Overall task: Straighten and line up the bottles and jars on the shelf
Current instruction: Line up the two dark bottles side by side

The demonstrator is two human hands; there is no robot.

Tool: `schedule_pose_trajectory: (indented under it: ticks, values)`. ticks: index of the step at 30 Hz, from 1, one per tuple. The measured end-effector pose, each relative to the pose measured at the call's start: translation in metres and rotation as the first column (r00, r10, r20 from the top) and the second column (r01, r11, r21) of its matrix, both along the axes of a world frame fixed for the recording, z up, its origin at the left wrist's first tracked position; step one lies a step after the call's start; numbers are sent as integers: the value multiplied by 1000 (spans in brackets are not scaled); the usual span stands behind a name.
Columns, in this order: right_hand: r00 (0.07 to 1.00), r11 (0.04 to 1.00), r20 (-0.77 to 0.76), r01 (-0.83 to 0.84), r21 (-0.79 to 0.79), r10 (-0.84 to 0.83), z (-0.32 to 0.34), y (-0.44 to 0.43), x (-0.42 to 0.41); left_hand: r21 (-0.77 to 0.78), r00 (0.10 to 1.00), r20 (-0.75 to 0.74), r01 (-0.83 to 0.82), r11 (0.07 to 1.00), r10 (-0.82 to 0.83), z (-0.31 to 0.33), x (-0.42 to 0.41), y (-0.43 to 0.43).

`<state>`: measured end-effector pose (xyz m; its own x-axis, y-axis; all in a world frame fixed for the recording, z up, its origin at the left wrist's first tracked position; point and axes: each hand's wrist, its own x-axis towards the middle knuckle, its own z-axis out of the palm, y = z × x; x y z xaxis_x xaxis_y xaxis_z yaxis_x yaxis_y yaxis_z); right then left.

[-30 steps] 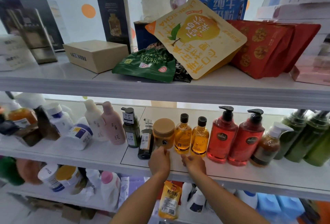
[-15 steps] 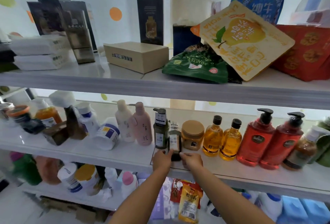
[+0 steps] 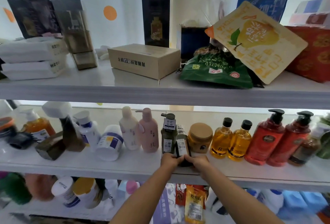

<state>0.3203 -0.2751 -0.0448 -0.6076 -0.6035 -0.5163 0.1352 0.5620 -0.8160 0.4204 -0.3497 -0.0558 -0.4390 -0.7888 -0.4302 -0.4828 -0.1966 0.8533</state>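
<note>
Near the front edge of the white middle shelf (image 3: 107, 166), the left hand (image 3: 170, 160) is curling its fingers round the base of a small dark white-labelled bottle (image 3: 182, 146). The right hand (image 3: 197, 161) is gripping the opposite side. The bottle is standing between a tall dark-green pump bottle (image 3: 167, 134) and a tan-lidded brown jar (image 3: 200, 138).

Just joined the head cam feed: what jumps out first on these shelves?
The left hand and right hand hold the base of a small dark bottle at the front of the middle shelf. On the right of the top shelf, a big yellow pear pouch leans tilted. Left on the middle shelf, a white jar lies tipped among jumbled bottles.
</note>
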Motion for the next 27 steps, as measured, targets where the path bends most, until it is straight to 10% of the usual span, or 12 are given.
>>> schedule_pose_trajectory:
  ticks: [27]
  values:
    - [994, 999, 104, 23, -46, -18, 1, -11, 3, -148, 999, -37, 33, 988, -39, 1, 14, -13]
